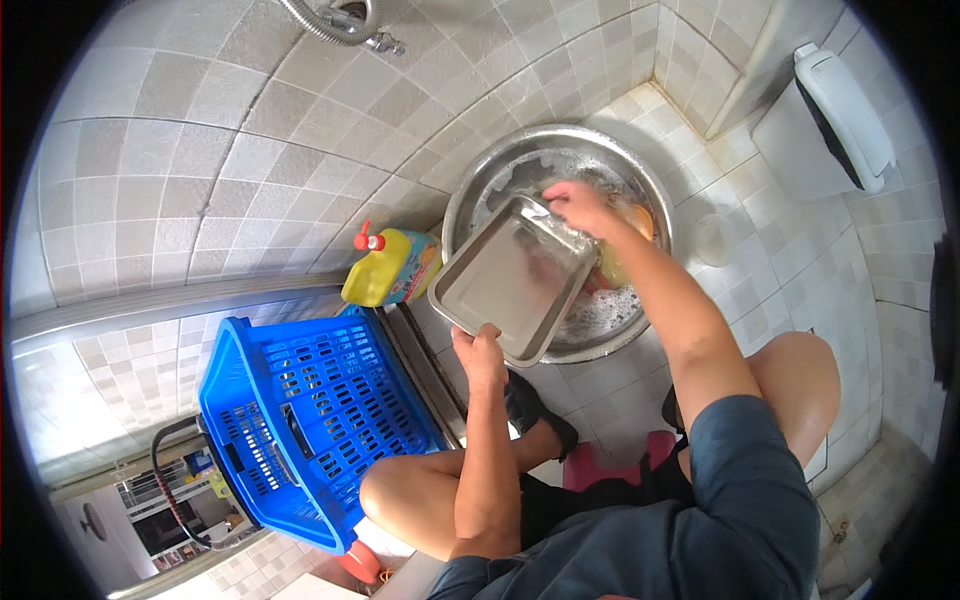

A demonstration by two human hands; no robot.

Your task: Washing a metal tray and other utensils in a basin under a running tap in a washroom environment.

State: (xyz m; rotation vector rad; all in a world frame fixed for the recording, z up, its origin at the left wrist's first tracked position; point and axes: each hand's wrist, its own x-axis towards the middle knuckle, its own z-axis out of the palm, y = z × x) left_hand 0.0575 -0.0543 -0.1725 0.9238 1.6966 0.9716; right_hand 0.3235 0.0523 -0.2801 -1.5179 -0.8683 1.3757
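My left hand (480, 352) grips the near rim of a rectangular metal tray (487, 277), thumb at the edge. The tray is tilted over a large round metal basin (652, 330) of soapy water, its far end over the suds. At that far end is my right hand (577, 206), slightly blurred, with the fingers by the tray's corner; whether they hold anything is unclear. Beside the tray, in the foam, lie a yellowish item (615, 262) and something orange (643, 222), both partly hidden by my right arm.
A yellow plastic jug (390, 266) with a red pump top stands left of the basin. Nearer is a blue plastic basket (337, 397). A white lidded bin (810, 142) stands at the right. Tiled walls rise behind the basin, with a metal hose (322, 26) above. A pink stool (585, 469) is beneath me.
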